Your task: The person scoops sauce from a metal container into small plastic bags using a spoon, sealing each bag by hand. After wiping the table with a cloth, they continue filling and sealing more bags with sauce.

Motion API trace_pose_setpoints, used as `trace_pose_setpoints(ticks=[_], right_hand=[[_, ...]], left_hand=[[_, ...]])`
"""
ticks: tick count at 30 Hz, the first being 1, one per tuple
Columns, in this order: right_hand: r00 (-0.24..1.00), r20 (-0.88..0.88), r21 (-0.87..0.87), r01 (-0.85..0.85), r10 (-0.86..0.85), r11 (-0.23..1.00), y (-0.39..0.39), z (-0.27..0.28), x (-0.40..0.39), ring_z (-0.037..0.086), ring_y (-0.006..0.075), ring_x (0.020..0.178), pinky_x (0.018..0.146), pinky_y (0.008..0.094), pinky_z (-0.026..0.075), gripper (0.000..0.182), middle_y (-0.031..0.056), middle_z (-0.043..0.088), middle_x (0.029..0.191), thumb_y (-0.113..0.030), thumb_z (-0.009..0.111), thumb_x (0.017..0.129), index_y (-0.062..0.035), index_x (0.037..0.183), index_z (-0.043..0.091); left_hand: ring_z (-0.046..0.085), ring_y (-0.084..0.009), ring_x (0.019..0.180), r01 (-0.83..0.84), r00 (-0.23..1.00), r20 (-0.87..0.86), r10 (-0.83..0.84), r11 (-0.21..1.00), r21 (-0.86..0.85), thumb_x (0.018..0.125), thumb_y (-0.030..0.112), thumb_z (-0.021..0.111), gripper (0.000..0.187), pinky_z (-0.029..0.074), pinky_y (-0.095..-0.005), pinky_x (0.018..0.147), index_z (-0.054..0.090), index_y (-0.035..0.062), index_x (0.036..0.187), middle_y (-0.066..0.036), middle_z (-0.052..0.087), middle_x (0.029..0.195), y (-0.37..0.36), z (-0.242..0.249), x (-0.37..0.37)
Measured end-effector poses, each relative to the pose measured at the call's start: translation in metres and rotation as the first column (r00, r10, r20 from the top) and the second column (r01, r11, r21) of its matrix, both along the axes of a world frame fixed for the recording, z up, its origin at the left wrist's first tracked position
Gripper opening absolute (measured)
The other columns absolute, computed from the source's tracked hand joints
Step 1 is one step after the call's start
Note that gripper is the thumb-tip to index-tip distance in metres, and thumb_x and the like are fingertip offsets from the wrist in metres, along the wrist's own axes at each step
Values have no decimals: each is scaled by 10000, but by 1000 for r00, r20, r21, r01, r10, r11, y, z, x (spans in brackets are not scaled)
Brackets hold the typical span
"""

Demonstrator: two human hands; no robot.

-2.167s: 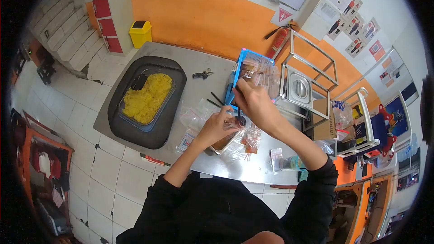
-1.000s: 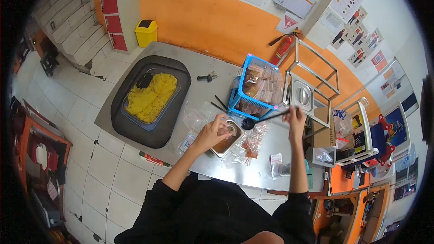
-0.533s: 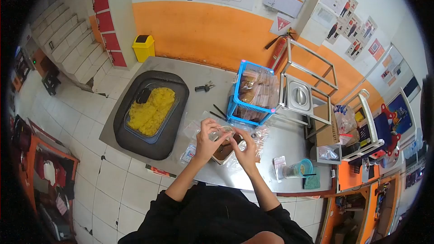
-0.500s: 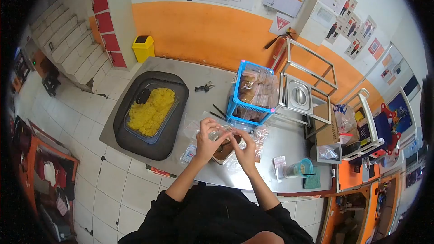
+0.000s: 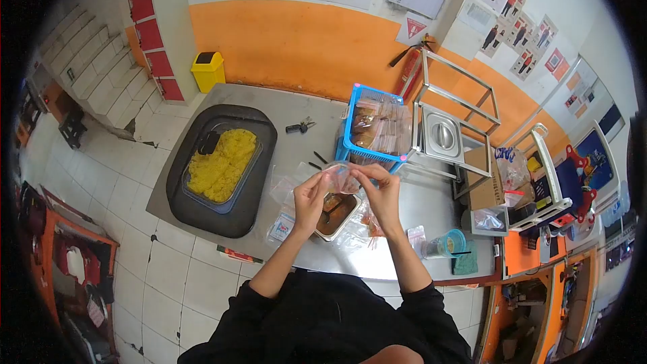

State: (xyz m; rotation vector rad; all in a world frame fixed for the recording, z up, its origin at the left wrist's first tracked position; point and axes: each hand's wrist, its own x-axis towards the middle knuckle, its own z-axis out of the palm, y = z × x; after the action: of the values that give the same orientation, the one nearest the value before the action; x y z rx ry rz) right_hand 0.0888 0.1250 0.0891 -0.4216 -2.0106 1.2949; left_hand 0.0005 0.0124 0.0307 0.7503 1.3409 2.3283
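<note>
A small clear plastic bag (image 5: 342,178) is stretched between my two hands. My left hand (image 5: 311,203) pinches its left edge, and my right hand (image 5: 381,195) pinches the right edge. Below them stands a metal container (image 5: 337,216) of brown sauce with a dark-handled utensil in it. Loose plastic bags (image 5: 283,189) lie around the container. Just beyond my hands is a blue basket (image 5: 348,140) full of filled clear packets (image 5: 381,125).
To the left, a black tray (image 5: 180,195) bears a container of yellow food (image 5: 222,165). Keys (image 5: 300,126) lie at the back. A metal rack (image 5: 424,121) with a lidded steel pan (image 5: 442,133) stands right. Near the front right are a turquoise-rimmed cup (image 5: 450,244) and green cloth (image 5: 465,261).
My hands have moved apart and slightly up, spreading the bag between them. More of the sauce container now shows below. The whole view has shifted a little.
</note>
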Motion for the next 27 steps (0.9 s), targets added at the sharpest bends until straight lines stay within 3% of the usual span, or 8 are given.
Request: trace_pose_setpoints(ticks=[4, 6, 9, 13, 15, 18, 24, 27], right_hand=[[999, 44, -9, -4, 5, 1000, 8, 3, 5, 603, 151, 757, 718, 256, 455, 135, 106, 663, 811, -41, 658, 792, 4, 912, 700], [1000, 29, 0, 6, -6, 1000, 11, -1, 7, 588, 104, 754, 696, 236, 456, 110, 75, 674, 821, -75, 681, 802, 4, 874, 707], [1000, 11, -82, 5, -4, 997, 9, -1, 8, 599, 103, 759, 699, 229, 462, 114, 80, 676, 828, -70, 682, 802, 17, 872, 702], [1000, -7, -64, 2, -3, 998, 11, -5, 10, 603, 99, 751, 711, 229, 466, 104, 75, 675, 816, -64, 685, 797, 23, 855, 695], [997, 71, -147, -19, 30, 989, 10, -3, 13, 605, 98, 763, 724, 233, 472, 100, 70, 673, 807, -59, 693, 786, 27, 836, 687], [995, 82, -98, -45, 53, 994, 14, -7, 14, 605, 97, 763, 730, 236, 474, 99, 63, 671, 805, -62, 703, 775, 21, 826, 684], [995, 83, -15, -46, 47, 999, 15, -12, 10, 599, 96, 753, 728, 238, 470, 101, 64, 668, 802, -53, 703, 764, 21, 830, 685], [993, 95, -42, -64, 67, 997, 14, -16, 11, 591, 95, 743, 728, 243, 467, 92, 58, 664, 788, -44, 702, 756, 20, 821, 686]], left_hand=[[590, -104, 902, 3, 1000, -5, -3, 999, -45, 932, 124, 530, 254, 457, -231, 826, 615, -69, 1073, -80, 650, 1003, 3, 2, 3], [592, -100, 888, -6, 1000, -9, 6, 1000, -3, 931, 120, 529, 249, 460, -226, 816, 621, -72, 1060, -80, 654, 990, 7, 4, 5], [597, -100, 866, -15, 1000, -10, 15, 1000, -20, 925, 125, 541, 247, 466, -228, 797, 629, -68, 1050, -80, 659, 969, 7, 7, 6], [597, -87, 838, -55, 998, -24, 54, 996, -65, 915, 130, 557, 233, 468, -224, 765, 646, -52, 1029, -66, 669, 936, 9, 6, 5], [598, -78, 818, -95, 992, -101, 81, 986, -134, 900, 121, 576, 204, 465, -218, 743, 666, -28, 1007, -57, 677, 908, 7, 7, 5], [601, -78, 805, -162, 971, -193, 138, 980, -115, 886, 103, 591, 179, 465, -220, 735, 676, -17, 989, -58, 682, 895, 8, 1, 4], [614, -102, 796, -76, 993, -98, 63, 988, -131, 857, 50, 606, 148, 470, -240, 738, 680, -23, 963, -74, 681, 902, 5, 8, 7], [617, -107, 805, -61, 987, -158, 37, 987, -148, 837, 21, 611, 142, 471, -240, 740, 681, -23, 953, -79, 680, 894, 6, 1, 4]])
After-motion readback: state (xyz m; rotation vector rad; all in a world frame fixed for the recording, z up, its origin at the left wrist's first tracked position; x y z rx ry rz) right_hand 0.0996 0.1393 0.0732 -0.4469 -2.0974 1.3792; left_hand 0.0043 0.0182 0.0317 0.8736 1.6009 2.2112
